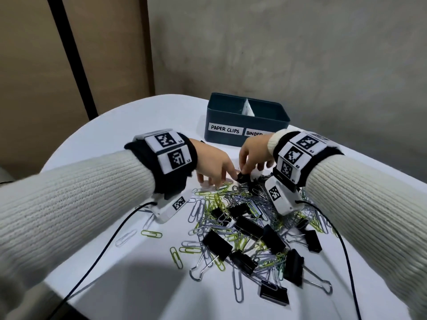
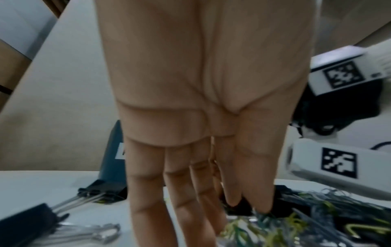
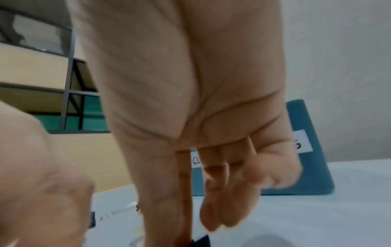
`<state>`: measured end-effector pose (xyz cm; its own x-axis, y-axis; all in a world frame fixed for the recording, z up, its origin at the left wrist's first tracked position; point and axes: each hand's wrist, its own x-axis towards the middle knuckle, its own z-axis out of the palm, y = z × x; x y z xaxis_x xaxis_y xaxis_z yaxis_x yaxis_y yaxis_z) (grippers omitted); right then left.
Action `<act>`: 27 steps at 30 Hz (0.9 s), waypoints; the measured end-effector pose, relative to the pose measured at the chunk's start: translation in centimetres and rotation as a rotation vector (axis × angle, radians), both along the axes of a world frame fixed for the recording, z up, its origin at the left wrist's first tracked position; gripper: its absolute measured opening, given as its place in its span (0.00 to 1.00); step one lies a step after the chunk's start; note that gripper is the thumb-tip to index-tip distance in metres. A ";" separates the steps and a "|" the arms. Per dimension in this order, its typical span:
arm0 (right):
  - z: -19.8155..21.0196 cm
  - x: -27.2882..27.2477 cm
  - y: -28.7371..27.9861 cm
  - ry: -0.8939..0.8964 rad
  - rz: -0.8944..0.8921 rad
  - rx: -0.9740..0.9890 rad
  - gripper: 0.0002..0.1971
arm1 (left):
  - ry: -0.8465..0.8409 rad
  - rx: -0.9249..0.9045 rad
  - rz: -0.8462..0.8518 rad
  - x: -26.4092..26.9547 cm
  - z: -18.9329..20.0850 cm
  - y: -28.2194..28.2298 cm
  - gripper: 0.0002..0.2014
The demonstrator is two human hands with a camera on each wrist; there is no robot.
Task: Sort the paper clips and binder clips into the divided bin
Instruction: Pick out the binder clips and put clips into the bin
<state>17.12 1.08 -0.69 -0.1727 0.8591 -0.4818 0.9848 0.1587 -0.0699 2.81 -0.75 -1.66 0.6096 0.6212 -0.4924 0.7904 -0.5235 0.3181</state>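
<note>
A mixed pile lies on the white table [image 1: 129, 139]: green and silver paper clips [image 1: 217, 204] and black binder clips [image 1: 249, 225]. Behind it stands the dark blue divided bin [image 1: 245, 120], labelled PAPER CLIPS on the left and BINDER on the right. Both hands work at the pile's far edge, close together. My right hand [image 1: 246, 169] reaches down, thumb and forefinger pinching a small black binder clip [image 1: 242, 177]; its other fingers are curled. My left hand [image 1: 217, 180] has straight, spread fingers, tips resting on the table and paper clips beside that clip [image 2: 243, 207]. What lies in the bin is hidden.
A white divider [image 1: 248, 107] splits the bin. Black cables [image 1: 104, 245] run from both wrist units across the table. Two more binder clips [image 2: 101, 190] lie left of my left hand. The table's rounded edge curves close behind the bin, with a wall beyond.
</note>
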 end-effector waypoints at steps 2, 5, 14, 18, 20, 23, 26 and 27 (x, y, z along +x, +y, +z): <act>-0.1 0.5 0.2 -0.031 -0.002 0.097 0.11 | 0.023 -0.034 -0.028 0.3 0.0 -0.6 0.26; 0.1 1.1 0.0 -0.009 -0.014 0.133 0.11 | 0.013 -0.096 -0.033 0.2 0.2 -1.0 0.22; -0.4 0.0 -1.4 -0.118 0.079 0.208 0.17 | 0.007 -0.070 -0.013 1.1 -0.1 -1.8 0.22; 0.2 0.8 -1.3 -0.096 0.026 0.211 0.16 | -0.008 -0.006 0.004 1.0 0.3 -2.0 0.18; 0.6 1.2 -1.7 -0.049 -0.019 0.134 0.20 | 0.039 0.113 -0.038 1.4 0.2 -2.0 0.25; 0.2 1.5 -1.9 -0.090 -0.009 0.077 0.23 | 0.202 0.229 -0.161 2.3 -0.1 -2.6 0.30; -0.5 1.7 -1.4 -0.061 -0.009 0.067 0.20 | 0.206 0.219 -0.191 2.7 0.0 -3.0 0.25; -0.7 1.7 -1.2 -0.045 -0.020 0.075 0.19 | 0.191 0.193 -0.182 2.4 0.1 -2.8 0.23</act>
<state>18.85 -0.16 -1.34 -0.1347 0.8961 -0.4228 0.9897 0.1424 -0.0137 5.19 -3.57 -1.53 0.6270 0.6036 -0.4925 0.7141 -0.6979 0.0538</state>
